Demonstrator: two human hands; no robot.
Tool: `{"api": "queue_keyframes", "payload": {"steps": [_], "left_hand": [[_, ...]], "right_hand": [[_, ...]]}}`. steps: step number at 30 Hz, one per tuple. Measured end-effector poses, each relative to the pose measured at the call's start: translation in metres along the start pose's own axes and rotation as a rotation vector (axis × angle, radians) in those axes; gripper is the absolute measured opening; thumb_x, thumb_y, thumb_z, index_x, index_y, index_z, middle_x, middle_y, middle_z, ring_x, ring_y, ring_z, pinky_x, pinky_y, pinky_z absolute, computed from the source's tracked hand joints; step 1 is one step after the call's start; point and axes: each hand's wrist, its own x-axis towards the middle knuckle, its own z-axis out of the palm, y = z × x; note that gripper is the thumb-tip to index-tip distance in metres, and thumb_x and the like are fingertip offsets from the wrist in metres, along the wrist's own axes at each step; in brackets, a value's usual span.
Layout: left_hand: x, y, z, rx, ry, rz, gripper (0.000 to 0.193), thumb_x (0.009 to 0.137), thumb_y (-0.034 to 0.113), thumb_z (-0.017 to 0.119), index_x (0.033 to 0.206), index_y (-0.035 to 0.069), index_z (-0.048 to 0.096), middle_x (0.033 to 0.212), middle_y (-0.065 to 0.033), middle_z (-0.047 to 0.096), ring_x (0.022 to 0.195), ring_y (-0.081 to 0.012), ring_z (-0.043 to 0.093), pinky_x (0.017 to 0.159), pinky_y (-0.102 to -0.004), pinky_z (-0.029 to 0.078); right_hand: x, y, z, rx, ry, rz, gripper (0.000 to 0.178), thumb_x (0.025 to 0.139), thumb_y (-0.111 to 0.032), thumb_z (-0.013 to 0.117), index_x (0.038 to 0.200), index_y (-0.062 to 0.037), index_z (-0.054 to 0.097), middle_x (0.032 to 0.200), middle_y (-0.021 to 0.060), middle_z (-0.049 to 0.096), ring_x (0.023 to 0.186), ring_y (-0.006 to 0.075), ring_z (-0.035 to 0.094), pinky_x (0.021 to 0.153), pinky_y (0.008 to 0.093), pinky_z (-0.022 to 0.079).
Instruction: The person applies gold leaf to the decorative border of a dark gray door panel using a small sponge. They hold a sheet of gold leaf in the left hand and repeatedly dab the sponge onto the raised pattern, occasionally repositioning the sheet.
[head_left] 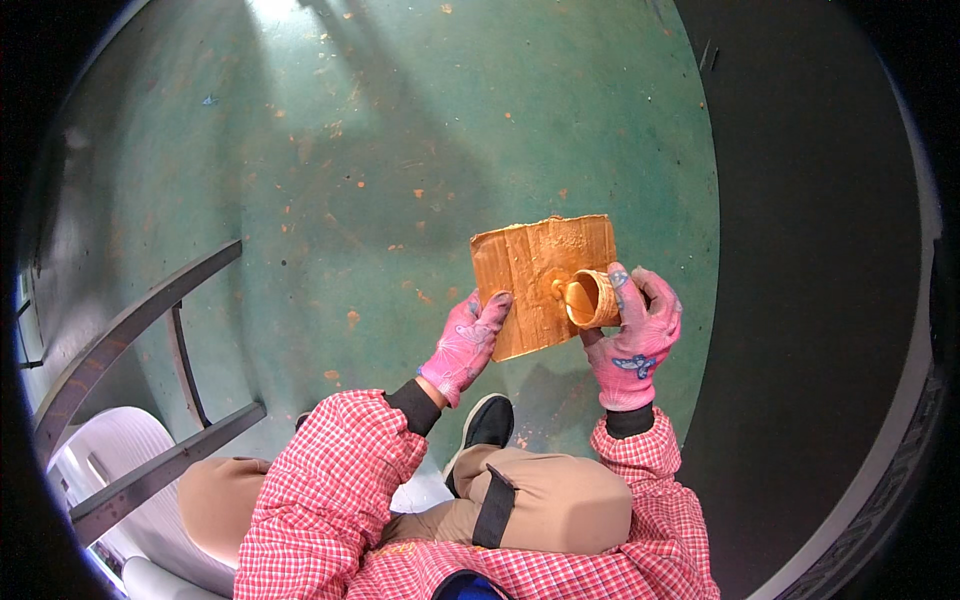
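In a pink patterned glove, my left hand (468, 340) grips the left edge of a cardboard piece (520, 265) coated in orange-gold paint, its thumb lying on top. My right hand (636, 340), gloved alike, holds a small round cup (607, 298) crusted with the same paint. The cup is tipped on its side over the right part of the cardboard, its mouth toward the left. Thick orange-gold paint (559, 289) runs from the cup's mouth onto the cardboard. The fingers of my left hand are hidden under the cardboard.
A green floor (400, 200) spotted with orange flecks lies below. Along the right runs a wide dark surface (810, 220). A metal frame (150, 320) stands at the left, beside a white curved object (130, 460). My shoe (488, 422) is on the floor beneath my hands.
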Motion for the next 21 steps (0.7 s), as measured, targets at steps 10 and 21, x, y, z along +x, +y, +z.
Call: {"api": "queue_keyframes", "payload": {"steps": [10, 21], "left_hand": [[0.005, -0.003, -0.007, 0.04, 0.015, -0.025, 0.028, 0.095, 0.027, 0.052, 0.109, 0.003, 0.055, 0.09, 0.0052, 0.054, 0.08, -0.0049, 0.046, 0.073, -0.0225, 0.04], [0.012, -0.002, -0.011, 0.092, -0.001, 0.041, 0.034, 0.095, 0.03, 0.053, 0.112, 0.001, 0.056, 0.097, 0.0022, 0.058, 0.085, -0.0068, 0.051, 0.077, -0.0249, 0.043]], "right_hand": [[-0.009, 0.012, 0.013, 0.274, 0.0, 0.175, 0.084, 0.042, -0.001, 0.081, 0.12, -0.0152, 0.055, 0.11, 0.009, 0.053, 0.101, 0.0288, 0.053, 0.086, 0.0382, 0.045], [-0.013, 0.059, 0.011, 0.192, -0.058, 0.132, 0.076, 0.047, 0.001, 0.082, 0.117, -0.012, 0.056, 0.109, 0.01, 0.057, 0.099, 0.0283, 0.057, 0.084, 0.0356, 0.049]]}}
